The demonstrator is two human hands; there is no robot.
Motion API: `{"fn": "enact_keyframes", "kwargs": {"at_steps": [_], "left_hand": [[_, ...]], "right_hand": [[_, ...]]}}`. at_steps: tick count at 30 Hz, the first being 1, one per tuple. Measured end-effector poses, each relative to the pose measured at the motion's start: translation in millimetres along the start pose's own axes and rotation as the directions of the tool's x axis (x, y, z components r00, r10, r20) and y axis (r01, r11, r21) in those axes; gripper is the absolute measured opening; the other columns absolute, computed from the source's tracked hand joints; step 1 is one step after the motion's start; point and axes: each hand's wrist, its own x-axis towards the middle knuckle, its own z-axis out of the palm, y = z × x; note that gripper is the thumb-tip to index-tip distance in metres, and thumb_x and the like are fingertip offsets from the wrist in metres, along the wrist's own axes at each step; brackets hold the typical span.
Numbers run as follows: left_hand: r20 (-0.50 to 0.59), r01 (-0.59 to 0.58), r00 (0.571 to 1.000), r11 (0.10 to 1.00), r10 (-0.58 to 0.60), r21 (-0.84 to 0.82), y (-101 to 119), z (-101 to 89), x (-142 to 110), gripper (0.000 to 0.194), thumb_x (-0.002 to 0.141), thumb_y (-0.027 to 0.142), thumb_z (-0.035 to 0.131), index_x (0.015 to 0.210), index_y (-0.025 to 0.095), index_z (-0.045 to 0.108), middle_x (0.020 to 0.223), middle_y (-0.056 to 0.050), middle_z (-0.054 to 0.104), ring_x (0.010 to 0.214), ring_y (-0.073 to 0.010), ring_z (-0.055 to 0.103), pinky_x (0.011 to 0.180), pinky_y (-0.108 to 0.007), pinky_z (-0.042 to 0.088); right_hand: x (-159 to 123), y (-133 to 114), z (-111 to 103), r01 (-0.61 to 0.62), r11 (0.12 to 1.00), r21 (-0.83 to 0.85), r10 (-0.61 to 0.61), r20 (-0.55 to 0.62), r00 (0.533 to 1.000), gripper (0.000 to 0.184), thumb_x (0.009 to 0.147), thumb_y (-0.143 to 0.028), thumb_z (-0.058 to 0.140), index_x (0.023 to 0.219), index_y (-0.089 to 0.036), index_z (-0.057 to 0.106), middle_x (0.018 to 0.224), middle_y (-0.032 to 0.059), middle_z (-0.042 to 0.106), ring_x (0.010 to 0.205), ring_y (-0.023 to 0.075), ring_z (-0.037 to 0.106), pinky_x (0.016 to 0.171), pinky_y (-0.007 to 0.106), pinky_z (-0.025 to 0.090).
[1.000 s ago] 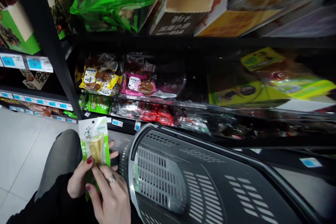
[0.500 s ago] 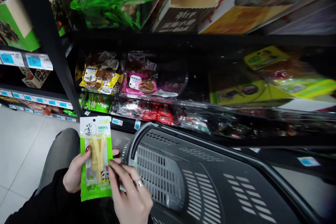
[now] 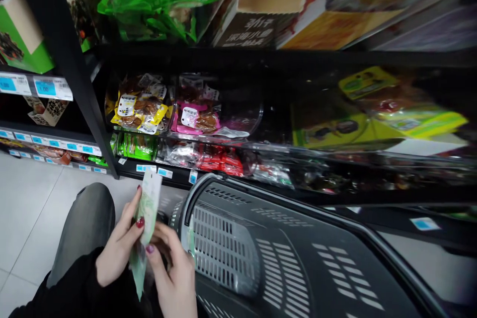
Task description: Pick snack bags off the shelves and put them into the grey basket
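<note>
A green and white snack packet (image 3: 147, 218) is held upright between both my hands, turned nearly edge-on to me. My left hand (image 3: 119, 246) pinches its left side, thumb on the packet. My right hand (image 3: 173, 271) grips its lower right side with curled fingers. Both hands hover low at the left, just beside the dark grey shopping basket (image 3: 298, 258), above my bent knee (image 3: 89, 218).
Black store shelves (image 3: 261, 59) rise in front, with clear bins of yellow packets (image 3: 139, 107), pink packets (image 3: 197, 119), red packets (image 3: 219, 161) and green packets (image 3: 136, 145). Blue price tags (image 3: 44, 88) line the shelf edges. Light tiled floor (image 3: 26, 208) lies to the left.
The packet has been turned from face-on to nearly edge-on. My right hand shifted lower along its side, and the left thumb moved onto it.
</note>
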Motion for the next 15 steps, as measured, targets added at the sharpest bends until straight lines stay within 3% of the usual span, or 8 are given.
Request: {"fn": "enact_keyframes", "kwargs": {"at_steps": [3,6,10,13,15], "left_hand": [[-0.094,-0.080,0.991,0.984,0.096,0.159,3.9,1.2,3.6,0.061,0.081,0.030,0.058,0.137,0.028,0.034,0.141,-0.003,0.038,0.128,-0.0224,0.035,0.105,-0.031,0.028],[-0.117,-0.070,0.988,0.975,0.096,0.210,3.0,3.3,3.7,0.076,0.076,0.028,0.064,0.139,0.025,0.022,0.115,-0.007,0.059,0.103,-0.0221,0.056,0.086,-0.029,0.043],[0.008,-0.068,0.998,0.948,0.068,0.312,-1.2,6.6,7.1,0.056,0.072,0.026,0.068,0.122,0.021,0.044,0.100,-0.005,0.064,0.086,-0.0193,0.060,0.075,-0.027,0.047],[0.137,-0.099,0.990,0.874,0.038,0.475,0.8,0.8,40.3,0.042,0.076,0.029,0.064,0.115,0.019,0.050,0.093,-0.004,0.063,0.076,-0.0156,0.059,0.071,-0.026,0.048],[0.111,-0.069,0.994,0.740,-0.007,0.669,2.1,-9.4,86.2,0.027,0.084,0.028,0.052,0.109,0.018,0.055,0.098,-0.004,0.064,0.083,-0.0146,0.060,0.076,-0.026,0.048]], "right_hand": [[4.4,4.0,-8.5,-0.066,0.995,0.068,0.066,0.002,0.998,0.025,0.088,-0.028,0.045,0.108,-0.018,0.056,0.088,0.0067,0.069,0.072,0.0153,0.065,0.065,0.022,0.054],[11.2,8.4,-18.5,-0.167,0.984,0.066,0.163,0.065,0.984,0.027,0.086,-0.032,0.047,0.105,-0.017,0.059,0.081,0.0056,0.069,0.060,0.0140,0.061,0.060,0.022,0.053],[20.2,19.2,-43.2,-0.296,0.951,0.090,0.279,0.167,0.946,0.029,0.080,-0.036,0.057,0.100,-0.017,0.063,0.087,0.0080,0.070,0.069,0.0182,0.064,0.065,0.028,0.054],[20.9,44.1,-90.4,-0.363,0.915,0.175,0.365,0.020,0.931,0.030,0.069,-0.040,0.068,0.090,-0.018,0.067,0.087,0.0100,0.071,0.075,0.0231,0.065,0.069,0.032,0.054],[17.4,70.1,-134.7,-0.393,0.881,0.264,0.440,-0.148,0.886,0.035,0.058,-0.042,0.076,0.083,-0.019,0.069,0.085,0.0117,0.071,0.072,0.0245,0.066,0.065,0.033,0.053]]}}
